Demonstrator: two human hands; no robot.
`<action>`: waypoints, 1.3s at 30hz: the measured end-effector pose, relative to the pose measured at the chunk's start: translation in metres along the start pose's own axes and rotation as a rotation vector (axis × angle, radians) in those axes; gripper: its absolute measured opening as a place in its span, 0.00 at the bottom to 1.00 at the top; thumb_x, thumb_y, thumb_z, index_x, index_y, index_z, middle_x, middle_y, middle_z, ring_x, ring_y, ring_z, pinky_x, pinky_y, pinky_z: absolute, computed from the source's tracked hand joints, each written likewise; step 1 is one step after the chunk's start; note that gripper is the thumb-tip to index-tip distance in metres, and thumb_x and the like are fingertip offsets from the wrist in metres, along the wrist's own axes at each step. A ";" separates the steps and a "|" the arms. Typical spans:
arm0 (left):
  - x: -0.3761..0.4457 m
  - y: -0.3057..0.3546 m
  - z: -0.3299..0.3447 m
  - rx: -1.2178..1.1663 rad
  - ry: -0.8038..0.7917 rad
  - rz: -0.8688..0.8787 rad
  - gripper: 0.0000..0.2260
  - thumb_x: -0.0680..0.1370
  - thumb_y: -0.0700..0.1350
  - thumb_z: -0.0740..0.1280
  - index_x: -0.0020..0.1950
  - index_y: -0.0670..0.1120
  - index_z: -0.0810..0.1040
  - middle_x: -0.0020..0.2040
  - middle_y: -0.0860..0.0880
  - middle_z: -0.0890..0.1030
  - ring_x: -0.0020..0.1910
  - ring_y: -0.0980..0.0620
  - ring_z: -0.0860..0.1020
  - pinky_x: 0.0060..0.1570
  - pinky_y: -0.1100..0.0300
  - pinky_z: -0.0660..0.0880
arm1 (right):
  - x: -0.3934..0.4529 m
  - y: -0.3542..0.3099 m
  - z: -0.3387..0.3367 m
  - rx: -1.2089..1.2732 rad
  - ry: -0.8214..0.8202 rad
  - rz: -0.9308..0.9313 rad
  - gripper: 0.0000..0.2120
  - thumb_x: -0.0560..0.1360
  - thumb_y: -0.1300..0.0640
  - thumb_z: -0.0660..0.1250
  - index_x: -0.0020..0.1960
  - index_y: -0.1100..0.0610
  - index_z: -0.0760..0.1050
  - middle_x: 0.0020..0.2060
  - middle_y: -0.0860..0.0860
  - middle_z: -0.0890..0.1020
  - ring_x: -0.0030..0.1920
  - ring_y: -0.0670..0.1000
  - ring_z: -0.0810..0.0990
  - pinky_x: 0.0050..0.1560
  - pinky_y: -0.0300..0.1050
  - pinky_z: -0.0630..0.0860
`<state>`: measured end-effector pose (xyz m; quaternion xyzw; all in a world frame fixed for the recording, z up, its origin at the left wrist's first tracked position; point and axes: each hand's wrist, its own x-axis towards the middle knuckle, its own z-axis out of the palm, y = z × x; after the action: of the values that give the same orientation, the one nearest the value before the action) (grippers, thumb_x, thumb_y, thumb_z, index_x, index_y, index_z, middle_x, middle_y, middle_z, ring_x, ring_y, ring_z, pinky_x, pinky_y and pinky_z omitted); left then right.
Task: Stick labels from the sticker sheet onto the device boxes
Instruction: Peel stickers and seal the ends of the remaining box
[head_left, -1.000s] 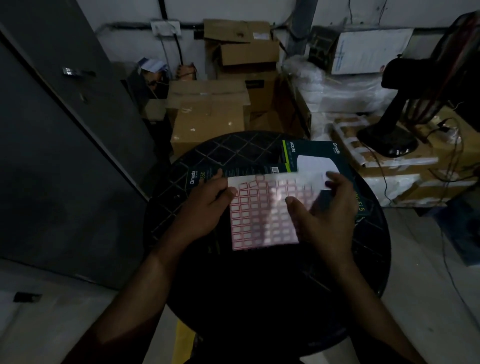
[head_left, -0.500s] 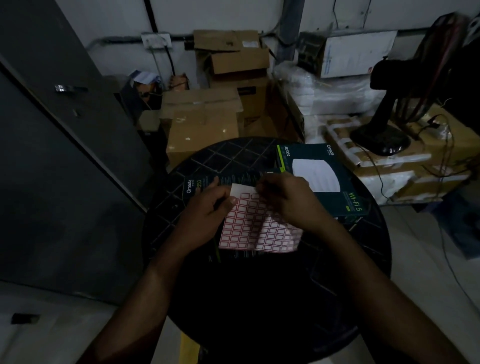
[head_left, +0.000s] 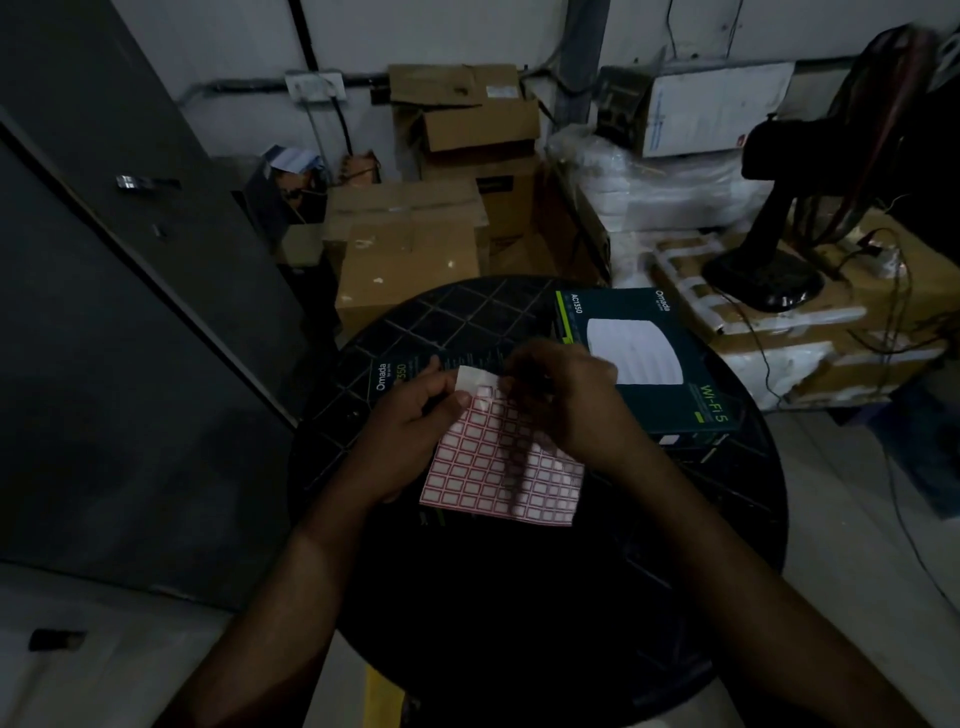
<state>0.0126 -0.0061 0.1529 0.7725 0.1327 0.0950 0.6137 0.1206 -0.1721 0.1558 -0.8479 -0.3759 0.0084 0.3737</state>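
Note:
A white sticker sheet (head_left: 498, 478) with rows of red-bordered labels hangs over the round black table (head_left: 545, 597). My left hand (head_left: 410, 436) pinches the sheet's upper left corner. My right hand (head_left: 566, 400) has its fingers curled at the sheet's top edge, picking at a label; the fingertips are too dark to make out. Two dark device boxes lie on the table. One (head_left: 649, 358) sits at the far right with a white disc pictured on its lid. The other (head_left: 410, 369) lies under my hands and the sheet, mostly hidden.
Brown cardboard boxes (head_left: 410, 260) stand stacked behind the table. A black fan base (head_left: 763, 275) with loose cables sits on taped cartons at the right. A dark grey door (head_left: 104, 312) fills the left side. Pale floor surrounds the table.
The sheet tilted and swung down to the left, uncovering the right box. My right hand moved from the sheet's right edge up to its top edge, close to my left hand.

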 end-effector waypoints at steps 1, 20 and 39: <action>0.001 -0.002 -0.001 -0.011 0.000 0.010 0.12 0.81 0.40 0.64 0.53 0.58 0.81 0.63 0.65 0.75 0.77 0.55 0.60 0.69 0.55 0.69 | -0.003 -0.001 0.003 -0.043 0.098 0.001 0.06 0.76 0.49 0.69 0.52 0.44 0.76 0.48 0.43 0.80 0.53 0.50 0.77 0.58 0.60 0.72; 0.008 -0.015 -0.002 0.083 0.004 0.105 0.08 0.80 0.41 0.67 0.55 0.52 0.82 0.64 0.59 0.77 0.72 0.67 0.62 0.77 0.53 0.57 | -0.020 -0.024 0.018 0.044 0.252 -0.069 0.08 0.74 0.48 0.75 0.51 0.50 0.86 0.42 0.44 0.87 0.37 0.40 0.82 0.37 0.44 0.83; 0.007 -0.004 -0.002 -0.165 -0.021 0.033 0.08 0.79 0.40 0.67 0.53 0.49 0.84 0.57 0.55 0.83 0.60 0.69 0.76 0.53 0.70 0.74 | -0.004 -0.003 -0.009 0.120 -0.078 0.055 0.11 0.75 0.49 0.74 0.56 0.49 0.83 0.47 0.42 0.85 0.51 0.43 0.83 0.60 0.62 0.76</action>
<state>0.0183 -0.0015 0.1494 0.7223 0.1052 0.1078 0.6750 0.1186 -0.1786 0.1633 -0.8329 -0.3656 0.0741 0.4088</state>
